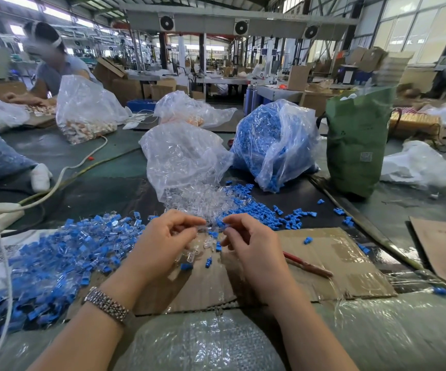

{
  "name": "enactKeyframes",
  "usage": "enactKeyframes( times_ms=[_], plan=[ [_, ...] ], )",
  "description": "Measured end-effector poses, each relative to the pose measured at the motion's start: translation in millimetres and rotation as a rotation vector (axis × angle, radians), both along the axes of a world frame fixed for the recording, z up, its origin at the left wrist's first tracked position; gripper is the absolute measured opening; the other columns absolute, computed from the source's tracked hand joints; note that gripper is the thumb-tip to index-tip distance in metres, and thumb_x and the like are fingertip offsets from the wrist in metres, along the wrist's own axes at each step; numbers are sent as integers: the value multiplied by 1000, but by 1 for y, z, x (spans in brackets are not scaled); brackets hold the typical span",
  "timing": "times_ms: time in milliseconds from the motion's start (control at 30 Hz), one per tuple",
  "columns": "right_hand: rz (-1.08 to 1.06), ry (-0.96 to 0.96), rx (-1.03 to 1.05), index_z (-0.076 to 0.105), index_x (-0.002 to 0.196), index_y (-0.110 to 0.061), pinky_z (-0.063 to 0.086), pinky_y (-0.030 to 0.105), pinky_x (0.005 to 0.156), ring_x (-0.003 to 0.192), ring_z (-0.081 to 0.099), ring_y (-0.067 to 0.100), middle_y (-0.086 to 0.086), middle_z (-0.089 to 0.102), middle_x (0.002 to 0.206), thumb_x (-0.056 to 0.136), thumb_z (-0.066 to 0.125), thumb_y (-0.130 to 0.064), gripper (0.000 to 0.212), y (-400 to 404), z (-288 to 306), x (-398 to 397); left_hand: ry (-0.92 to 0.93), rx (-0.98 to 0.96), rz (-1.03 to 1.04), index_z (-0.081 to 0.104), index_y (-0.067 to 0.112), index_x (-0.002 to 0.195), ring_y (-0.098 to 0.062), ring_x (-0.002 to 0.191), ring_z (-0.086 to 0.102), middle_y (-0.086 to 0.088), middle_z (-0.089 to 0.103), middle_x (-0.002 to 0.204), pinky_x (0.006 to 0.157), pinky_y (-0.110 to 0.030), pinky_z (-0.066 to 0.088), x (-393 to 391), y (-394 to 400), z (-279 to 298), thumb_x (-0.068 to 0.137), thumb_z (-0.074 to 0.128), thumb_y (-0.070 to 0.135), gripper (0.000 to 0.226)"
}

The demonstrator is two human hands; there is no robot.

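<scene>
silver link watch (108, 306), bare forearms

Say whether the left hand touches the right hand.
Apart. The head view shows a gap between the left hand, pinching a clear plastic piece, and the right hand, pinching a blue plastic cap.

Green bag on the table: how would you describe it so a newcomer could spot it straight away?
Find the big clear bag stuffed with blue plastic pieces, beyond the person's right hand. Just right of it stands the green bag, upright. It is the only opaque green one; its neighbours are clear or white plastic.
</scene>
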State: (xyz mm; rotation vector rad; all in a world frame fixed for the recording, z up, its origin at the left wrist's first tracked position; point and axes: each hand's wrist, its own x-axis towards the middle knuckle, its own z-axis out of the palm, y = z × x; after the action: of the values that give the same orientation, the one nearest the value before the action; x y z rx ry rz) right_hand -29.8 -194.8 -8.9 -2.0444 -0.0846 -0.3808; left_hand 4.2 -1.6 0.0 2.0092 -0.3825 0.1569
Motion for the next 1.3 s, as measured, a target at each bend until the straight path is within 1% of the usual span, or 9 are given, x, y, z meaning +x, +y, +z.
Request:
enactKeyframes(
  times_ms=[67, 167, 333, 500, 600, 733, 900, 1167, 1300],
  plan=[
    [-19, -18, 44, 69, 110, -28, 55, 23, 79, 83, 66, 2, -9, 70, 91, 100, 60, -14, 19, -1, 0, 1, 111, -122, -29, 77, 26, 104, -14, 79, 74, 1, 75, 92, 72, -16, 56, 1, 2, -1, 97, 64, 8, 24],
    [-2, -8, 125, 69, 103, -23, 56, 22, 78, 80, 69, 5, -4, 73, 85, 98, 64, -14, 12, -1, 3, 0, 281, -363, -95, 76, 13, 108, -25, 94, 77, -9, 79, 95, 79, -22, 60, 4, 4, -2, 95, 63, 4, 20],
    [54, -29, 313, 74, 93, -14, 60, 27, 75, 74, 73, 13, 2, 76, 80, 90, 74, -9, 6, 1, 6, -1, 463, -638, -212, 75, -1, 109, -33, 108, 73, -22, 75, 111, 82, -27, 61, 7, 8, -3, 77, 71, 3, 32],
    [86, -44, 290, 76, 97, -17, 57, 21, 75, 77, 71, 7, -3, 75, 85, 89, 74, -9, 11, 3, 5, -1, 442, -561, -221, 73, 0, 114, -30, 106, 73, -20, 76, 110, 80, -25, 60, 5, 4, -5, 75, 72, 6, 39],
    [134, -42, 259, 71, 89, -20, 56, 24, 71, 75, 71, 14, -1, 73, 82, 88, 77, -14, 9, 5, 4, -3, 429, -559, -207, 78, 4, 104, -32, 101, 75, -21, 76, 105, 78, -24, 61, 4, 1, -5, 75, 75, 7, 30],
    [162, -59, 261, 73, 87, -21, 55, 19, 69, 73, 71, 9, -4, 74, 80, 89, 75, -13, 8, 5, 4, -3, 380, -498, -233, 80, 11, 95, -29, 93, 76, -19, 77, 99, 77, -24, 60, 1, -2, -4, 73, 80, 11, 22],
    [130, -99, 216, 75, 85, -21, 53, 18, 71, 74, 67, 4, -5, 72, 82, 88, 76, -13, 9, 7, 2, -1, 347, -476, -218, 69, -3, 96, -35, 93, 76, -22, 76, 97, 77, -28, 62, -3, -7, -2, 71, 83, 7, 30],
    [218, -45, 305, 73, 94, -17, 55, 20, 70, 72, 68, 7, -1, 74, 86, 93, 70, -8, 10, 4, 7, -5, 417, -655, -280, 76, 5, 90, -36, 105, 72, -26, 72, 109, 84, -30, 60, -5, -5, 0, 77, 77, 6, 13],
    [229, -72, 278, 72, 93, -11, 54, 16, 71, 74, 69, 2, -3, 73, 83, 93, 68, -2, 9, 6, 8, -8, 451, -612, -294, 75, 4, 92, -35, 102, 74, -23, 74, 105, 80, -29, 61, -7, -6, 1, 76, 78, 7, 16]
  ],
)
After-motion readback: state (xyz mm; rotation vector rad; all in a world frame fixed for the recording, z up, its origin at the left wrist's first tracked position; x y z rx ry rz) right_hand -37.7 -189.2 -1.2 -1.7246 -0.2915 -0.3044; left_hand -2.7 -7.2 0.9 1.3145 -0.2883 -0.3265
